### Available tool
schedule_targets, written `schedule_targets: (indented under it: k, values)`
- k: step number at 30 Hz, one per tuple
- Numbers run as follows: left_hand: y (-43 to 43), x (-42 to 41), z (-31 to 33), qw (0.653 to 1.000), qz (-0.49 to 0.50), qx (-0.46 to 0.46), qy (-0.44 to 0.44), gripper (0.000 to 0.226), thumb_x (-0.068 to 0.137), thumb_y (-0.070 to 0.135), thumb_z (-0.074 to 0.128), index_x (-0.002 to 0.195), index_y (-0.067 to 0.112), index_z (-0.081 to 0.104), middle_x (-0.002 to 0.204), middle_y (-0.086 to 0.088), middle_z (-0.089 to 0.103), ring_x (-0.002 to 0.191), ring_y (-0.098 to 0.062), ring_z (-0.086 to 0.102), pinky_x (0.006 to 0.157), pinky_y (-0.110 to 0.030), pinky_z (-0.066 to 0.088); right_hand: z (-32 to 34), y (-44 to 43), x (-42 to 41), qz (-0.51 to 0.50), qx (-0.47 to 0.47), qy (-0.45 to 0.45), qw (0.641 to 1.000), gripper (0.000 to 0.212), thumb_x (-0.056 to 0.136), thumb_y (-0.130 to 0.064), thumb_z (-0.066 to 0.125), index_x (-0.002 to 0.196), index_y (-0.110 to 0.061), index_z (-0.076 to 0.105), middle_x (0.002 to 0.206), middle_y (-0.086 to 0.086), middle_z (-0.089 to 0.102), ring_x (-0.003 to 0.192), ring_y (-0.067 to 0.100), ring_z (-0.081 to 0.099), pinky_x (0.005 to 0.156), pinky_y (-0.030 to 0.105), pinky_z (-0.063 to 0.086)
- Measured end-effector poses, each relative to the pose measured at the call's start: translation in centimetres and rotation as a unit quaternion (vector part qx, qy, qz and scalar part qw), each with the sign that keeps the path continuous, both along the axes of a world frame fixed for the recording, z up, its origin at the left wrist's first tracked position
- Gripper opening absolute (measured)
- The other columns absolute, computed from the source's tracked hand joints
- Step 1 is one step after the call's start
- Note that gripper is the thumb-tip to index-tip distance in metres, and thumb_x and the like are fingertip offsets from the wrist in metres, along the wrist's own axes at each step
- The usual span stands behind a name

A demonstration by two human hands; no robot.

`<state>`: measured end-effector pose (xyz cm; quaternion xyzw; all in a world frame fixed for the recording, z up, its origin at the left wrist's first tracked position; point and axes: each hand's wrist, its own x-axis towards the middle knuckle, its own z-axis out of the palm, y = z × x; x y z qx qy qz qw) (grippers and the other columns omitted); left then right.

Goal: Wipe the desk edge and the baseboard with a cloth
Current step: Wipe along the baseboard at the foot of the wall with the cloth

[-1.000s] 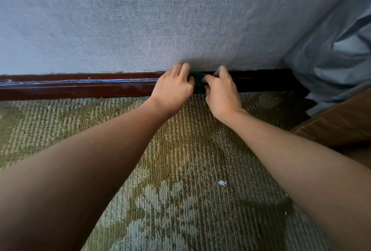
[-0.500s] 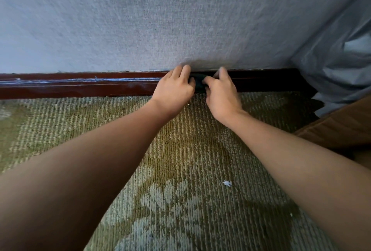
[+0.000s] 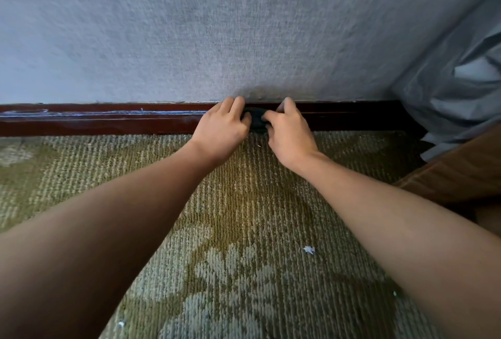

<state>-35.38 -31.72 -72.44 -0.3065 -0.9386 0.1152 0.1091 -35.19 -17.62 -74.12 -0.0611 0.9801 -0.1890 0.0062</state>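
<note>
Both hands, left hand (image 3: 221, 128) and right hand (image 3: 288, 132), pinch a small dark bunched cloth (image 3: 256, 121) against the glossy dark-red wooden baseboard (image 3: 108, 120). Press firmly and wipe leftward from the grip, where a pale dusty streak shows.

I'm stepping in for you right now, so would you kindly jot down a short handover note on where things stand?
Left hand and right hand: both closed on the dark cloth, pressing it against the baseboard.
Cloth sits mid-baseboard, just above the carpet.
Done: cannot tell; pale streaks show on the baseboard to the left.
Left: finish the baseboard both ways, toward the curtain too. The desk edge is out of view.
</note>
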Motion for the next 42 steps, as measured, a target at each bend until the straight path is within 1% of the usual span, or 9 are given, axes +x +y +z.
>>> schedule_targets:
  k: [7,12,17,20,22,24,28,34,42]
  values:
    - [0.3,-0.1,0.2,1.000,0.008,0.011,-0.003,0.026,0.063,-0.001,0.075,0.088,-0.003,0.068,0.084,-0.019,0.063,0.072,-0.032,0.062,0.057,-0.032,0.052,0.3,0.6,-0.1,0.003,0.012,0.010,1.000,0.021,0.088,-0.006,0.054,0.109,-0.008,0.057,0.104,0.007,0.038,0.090,0.026,0.047,0.077,0.040,0.048]
    - [0.3,-0.9,-0.1,0.997,0.048,0.049,-0.041,0.028,0.087,-0.001,0.051,0.114,-0.007,0.054,0.111,-0.025,0.051,0.102,-0.040,0.050,0.079,-0.045,0.047,0.5,0.3,-1.1,-0.026,-0.041,-0.023,0.999,0.023,0.089,-0.011,0.051,0.111,-0.008,0.054,0.098,0.001,0.034,0.083,0.020,0.043,0.078,0.039,0.045]
    - [0.6,-1.1,-0.5,0.996,0.068,0.038,-0.052,0.032,0.084,0.000,0.054,0.116,-0.003,0.055,0.117,-0.023,0.050,0.107,-0.038,0.048,0.086,-0.042,0.045,-0.1,0.3,-1.5,-0.027,-0.032,-0.036,0.998,0.023,0.090,-0.011,0.049,0.112,-0.009,0.054,0.098,0.000,0.036,0.081,0.018,0.042,0.079,0.040,0.045]
    - [0.5,-0.9,-0.6,0.997,0.060,0.020,-0.051,0.031,0.075,0.000,0.065,0.106,-0.002,0.062,0.107,-0.021,0.057,0.098,-0.036,0.055,0.077,-0.039,0.050,-0.4,0.1,-1.6,-0.034,-0.034,-0.042,0.998,0.024,0.090,-0.013,0.047,0.113,-0.009,0.052,0.098,0.000,0.037,0.078,0.018,0.042,0.079,0.041,0.045]
    - [0.5,-0.8,-0.5,0.997,0.062,0.016,-0.036,0.029,0.069,0.001,0.070,0.098,0.001,0.066,0.100,-0.018,0.060,0.091,-0.033,0.059,0.069,-0.036,0.051,-0.2,-0.1,-1.6,-0.009,-0.008,-0.036,0.999,0.024,0.090,-0.010,0.046,0.112,-0.006,0.055,0.109,0.012,0.044,0.091,0.027,0.049,0.080,0.036,0.042]
    - [0.7,-0.9,-0.8,0.995,0.076,0.027,-0.052,0.028,0.077,0.001,0.063,0.105,0.002,0.062,0.109,-0.017,0.054,0.101,-0.033,0.053,0.076,-0.037,0.049,0.1,-0.2,-1.3,0.007,0.009,-0.028,1.000,0.024,0.089,-0.007,0.046,0.111,-0.005,0.057,0.117,0.018,0.044,0.100,0.032,0.049,0.079,0.034,0.039]
    - [0.7,-1.0,-1.1,0.993,0.084,0.006,-0.078,0.028,0.082,0.001,0.058,0.109,0.004,0.056,0.120,-0.015,0.043,0.111,-0.032,0.042,0.088,-0.037,0.042,0.4,-0.6,-0.4,-0.009,0.020,-0.028,0.999,0.022,0.088,-0.005,0.051,0.108,-0.007,0.060,0.112,0.012,0.040,0.097,0.031,0.048,0.070,0.034,0.037]
    - [-0.1,0.0,-0.7,0.994,0.067,-0.009,-0.082,0.025,0.086,0.003,0.053,0.111,0.003,0.054,0.119,-0.015,0.043,0.109,-0.031,0.042,0.087,-0.037,0.042,1.1,-0.9,0.5,0.005,0.032,-0.048,0.998,0.024,0.089,-0.006,0.050,0.111,-0.010,0.060,0.112,0.012,0.041,0.101,0.033,0.048,0.084,0.040,0.046]
    - [-0.3,-0.2,0.1,0.994,0.067,0.025,-0.078,0.028,0.084,-0.004,0.048,0.110,-0.001,0.053,0.117,-0.019,0.045,0.107,-0.035,0.043,0.086,-0.040,0.041,1.4,-0.9,0.1,0.006,0.027,-0.022,0.999,0.026,0.089,-0.006,0.051,0.113,-0.009,0.060,0.113,0.011,0.041,0.103,0.030,0.048,0.085,0.040,0.046]
